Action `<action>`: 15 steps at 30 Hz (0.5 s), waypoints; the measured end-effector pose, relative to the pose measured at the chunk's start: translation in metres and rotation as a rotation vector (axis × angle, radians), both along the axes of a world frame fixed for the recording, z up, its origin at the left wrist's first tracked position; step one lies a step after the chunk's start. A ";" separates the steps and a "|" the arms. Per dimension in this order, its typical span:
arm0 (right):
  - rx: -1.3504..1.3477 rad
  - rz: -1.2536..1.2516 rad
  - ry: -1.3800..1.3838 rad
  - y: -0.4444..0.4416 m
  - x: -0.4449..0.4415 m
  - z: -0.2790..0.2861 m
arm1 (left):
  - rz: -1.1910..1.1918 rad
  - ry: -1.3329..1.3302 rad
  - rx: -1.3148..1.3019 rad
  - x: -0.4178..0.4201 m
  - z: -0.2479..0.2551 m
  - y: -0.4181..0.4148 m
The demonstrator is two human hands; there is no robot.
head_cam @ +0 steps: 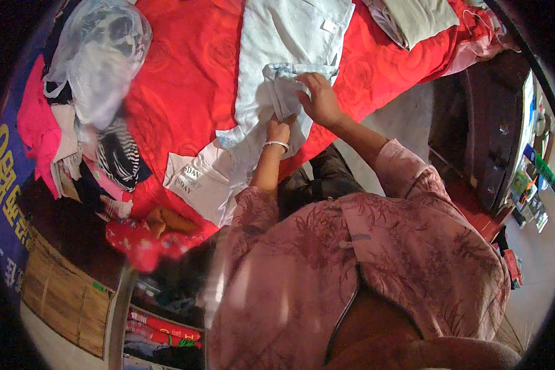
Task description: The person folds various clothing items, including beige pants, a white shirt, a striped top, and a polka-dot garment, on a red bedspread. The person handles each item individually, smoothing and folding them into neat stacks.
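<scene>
A pale blue-white cloth garment (284,37) lies spread on a red patterned bedcover (189,69), with a small white label near its right edge. Part of it is folded over on itself around the middle. My left hand (280,132), with a white bracelet at the wrist, grips the lower edge of the folded part; its fingertips are partly hidden. My right hand (319,99) is on the right of the fold, fingers spread and bent over the cloth, close to or touching it. A white printed cloth (203,178) lies below and left, beside the garment's lower part.
At the left are a clear plastic bag (106,60), a pink cloth (37,125) and a striped black-and-white cloth (125,152). Folded beige clothing (418,21) sits at the upper right. A dark cabinet (495,129) stands right, and a wooden panel (64,296) lower left.
</scene>
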State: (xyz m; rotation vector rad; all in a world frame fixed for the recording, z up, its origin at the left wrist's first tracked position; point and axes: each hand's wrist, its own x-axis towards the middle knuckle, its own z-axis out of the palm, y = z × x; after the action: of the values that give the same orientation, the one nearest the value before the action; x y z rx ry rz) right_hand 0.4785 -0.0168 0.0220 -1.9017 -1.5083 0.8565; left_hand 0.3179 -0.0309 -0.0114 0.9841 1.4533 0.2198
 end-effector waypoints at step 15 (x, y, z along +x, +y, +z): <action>-0.032 0.385 -0.373 -0.027 -0.011 0.013 | 0.436 0.242 0.303 -0.065 0.001 -0.086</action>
State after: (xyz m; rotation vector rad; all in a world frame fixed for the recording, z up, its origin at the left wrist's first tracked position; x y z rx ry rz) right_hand 0.4671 -0.0438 0.0351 -1.8984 -2.1463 0.7107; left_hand 0.2534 -0.1173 -0.0108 0.9456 1.8888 0.6737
